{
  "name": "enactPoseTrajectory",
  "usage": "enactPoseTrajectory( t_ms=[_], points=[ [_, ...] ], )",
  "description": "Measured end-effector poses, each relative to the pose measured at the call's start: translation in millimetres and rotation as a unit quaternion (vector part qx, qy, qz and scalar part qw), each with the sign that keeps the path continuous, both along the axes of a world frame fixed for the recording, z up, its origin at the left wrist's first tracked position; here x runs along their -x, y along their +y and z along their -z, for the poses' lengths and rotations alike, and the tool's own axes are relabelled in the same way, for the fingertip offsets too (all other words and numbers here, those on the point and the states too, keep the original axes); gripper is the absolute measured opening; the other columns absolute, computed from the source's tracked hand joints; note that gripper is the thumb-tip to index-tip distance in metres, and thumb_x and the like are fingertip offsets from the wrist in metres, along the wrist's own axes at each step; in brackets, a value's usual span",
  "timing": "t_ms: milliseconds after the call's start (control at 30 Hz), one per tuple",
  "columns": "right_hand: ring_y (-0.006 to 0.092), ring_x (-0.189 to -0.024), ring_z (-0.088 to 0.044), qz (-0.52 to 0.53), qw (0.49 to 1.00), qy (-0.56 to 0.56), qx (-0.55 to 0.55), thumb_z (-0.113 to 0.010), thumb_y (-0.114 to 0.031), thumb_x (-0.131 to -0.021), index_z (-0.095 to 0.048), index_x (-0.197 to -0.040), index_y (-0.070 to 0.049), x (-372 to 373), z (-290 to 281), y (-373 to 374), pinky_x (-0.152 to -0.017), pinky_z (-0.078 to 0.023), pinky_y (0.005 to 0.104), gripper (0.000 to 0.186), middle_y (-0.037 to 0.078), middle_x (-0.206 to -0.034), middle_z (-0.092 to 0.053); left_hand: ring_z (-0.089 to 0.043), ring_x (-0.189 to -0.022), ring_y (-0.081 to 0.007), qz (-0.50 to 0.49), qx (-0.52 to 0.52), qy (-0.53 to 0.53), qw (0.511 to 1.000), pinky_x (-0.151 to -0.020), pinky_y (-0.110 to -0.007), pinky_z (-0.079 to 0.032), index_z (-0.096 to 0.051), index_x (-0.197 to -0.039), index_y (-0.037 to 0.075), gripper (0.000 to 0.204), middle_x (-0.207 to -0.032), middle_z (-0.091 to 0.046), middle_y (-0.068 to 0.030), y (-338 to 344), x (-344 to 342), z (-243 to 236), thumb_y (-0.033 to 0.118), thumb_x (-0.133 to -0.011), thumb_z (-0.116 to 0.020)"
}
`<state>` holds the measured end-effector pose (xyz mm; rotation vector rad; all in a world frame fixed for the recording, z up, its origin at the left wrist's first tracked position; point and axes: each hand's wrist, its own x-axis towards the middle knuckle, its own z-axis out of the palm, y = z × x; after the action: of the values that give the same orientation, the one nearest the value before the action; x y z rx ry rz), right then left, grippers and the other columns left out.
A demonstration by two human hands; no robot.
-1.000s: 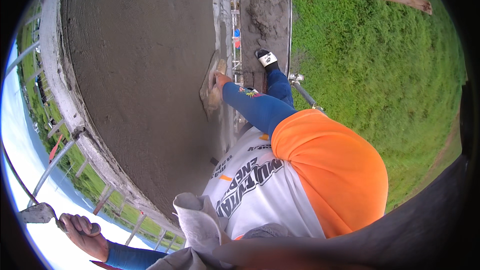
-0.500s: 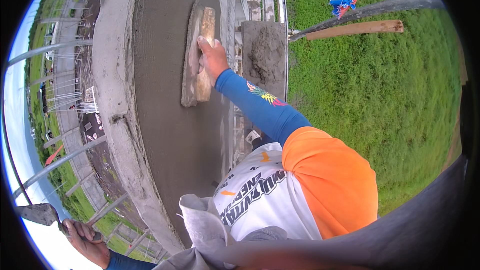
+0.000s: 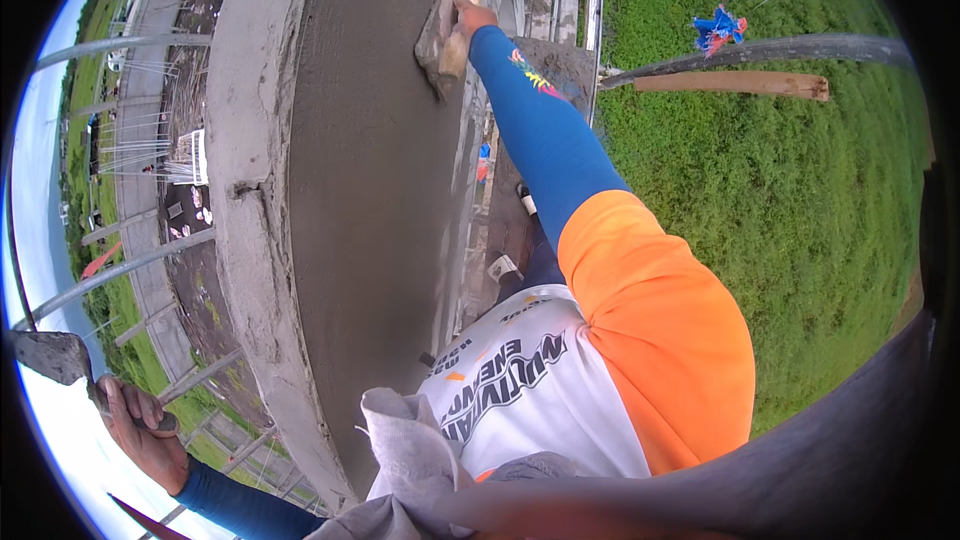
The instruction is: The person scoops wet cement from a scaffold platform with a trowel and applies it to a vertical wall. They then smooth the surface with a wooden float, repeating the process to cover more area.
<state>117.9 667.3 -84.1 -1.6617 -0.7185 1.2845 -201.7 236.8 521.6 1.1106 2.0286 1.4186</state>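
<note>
While our left hand (image 3: 140,430) stays gripping a grey steel trowel (image 3: 50,355), our right hand (image 3: 470,15), closed on the wooden float (image 3: 450,25), has swept further up the wet grey plastered wall (image 3: 370,190), so smoothing advances.

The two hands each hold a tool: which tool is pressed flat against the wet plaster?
The wooden float in the right hand; the left hand's trowel is off the wall.

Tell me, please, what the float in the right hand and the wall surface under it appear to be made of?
The float looks like bare, pale wood, with a matt tan face smeared grey. The wall surface looks like wet cement plaster: dark grey, fine-grained and matt. The right hand grips the float.
</note>
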Motion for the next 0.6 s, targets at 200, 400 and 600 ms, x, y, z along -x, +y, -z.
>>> enactPoseTrajectory(
  t_ms=[200,400,600],
  points=[
    [0.0165,-0.065,-0.058,0.039,0.961,0.27,0.048,-0.069,-0.037,-0.095,-0.057,-0.116,-0.002,68.1,-22.2,-282.0,-0.058,-0.049,0.0355,0.043,0.006,-0.083,-0.06,-0.036,-0.054,-0.0029,0.053,-0.031,0.012,0.998,-0.049,-0.02,-0.029,-0.055,-0.113,0.006,0.016,-0.07,-0.04,0.0036,34.0,-26.6,-8.1,0.02,-0.106,-0.059],
    [0.016,-0.082,-0.06,-0.028,0.976,0.075,-0.205,-0.066,-0.035,-0.1,-0.054,-0.118,0.0,77.4,-191.4,-325.8,-0.071,-0.049,0.0325,0.041,0.008,-0.094,-0.063,-0.035,-0.05,-0.0027,0.059,-0.046,0.042,0.996,-0.048,-0.02,-0.029,-0.056,-0.113,0.007,0.015,-0.067,-0.041,0.0045,34.2,-46.6,-15.8,0.02,-0.107,-0.057],
    [0.0402,-0.1,-0.066,-0.009,0.945,0.096,-0.313,-0.068,-0.04,-0.096,-0.055,-0.119,0.009,34.5,-286.2,-203.3,-0.09,-0.05,0.0432,0.056,0.027,-0.106,-0.067,-0.034,-0.049,-0.0029,0.033,-0.073,0.048,0.996,-0.045,-0.021,-0.029,-0.055,-0.11,0.007,0.015,-0.066,-0.04,0.0044,21.6,-35.7,-23.4,0.021,-0.106,-0.058]
  ],
)
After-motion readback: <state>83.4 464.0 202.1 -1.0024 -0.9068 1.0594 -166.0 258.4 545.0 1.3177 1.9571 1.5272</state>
